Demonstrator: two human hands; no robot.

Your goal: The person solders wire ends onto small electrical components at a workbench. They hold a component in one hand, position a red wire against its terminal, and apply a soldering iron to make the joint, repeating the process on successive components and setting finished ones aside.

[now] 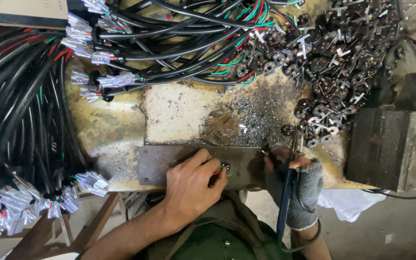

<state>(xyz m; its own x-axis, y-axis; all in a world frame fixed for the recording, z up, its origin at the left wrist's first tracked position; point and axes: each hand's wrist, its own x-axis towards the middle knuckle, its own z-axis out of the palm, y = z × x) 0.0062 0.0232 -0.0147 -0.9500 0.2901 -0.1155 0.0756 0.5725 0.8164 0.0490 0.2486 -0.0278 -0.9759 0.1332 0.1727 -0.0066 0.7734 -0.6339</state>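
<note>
Your left hand is pinched closed on a small black round part, with a red wire end showing at your fingertips, pressed down on the dark metal plate at the near edge of the worktop. Your right hand, in a grey fingerless glove, is wrapped shut around the blue-handled soldering iron, whose tip points up toward the plate's right end, just beside the part.

The main risk is a burn: your bare left fingertips sit very near where the iron's tip works, and a small slip of either hand would bring hot metal onto skin. The glove leaves your right fingertips bare as well.

The part is small and held only by a pinch, so it could rotate or skid on the smooth plate and spoil the joint or fling solder.

The iron's cord loops under your right wrist; a snag there could jerk the tip sideways.

The scorched patch and the grey metal filings just behind the plate could stick to a wet joint if the part drifts back.

The black cable bundles at the left and the pile of black terminal parts at the upper right crowd the worktop, so an iron laid down carelessly could melt insulation.
</note>
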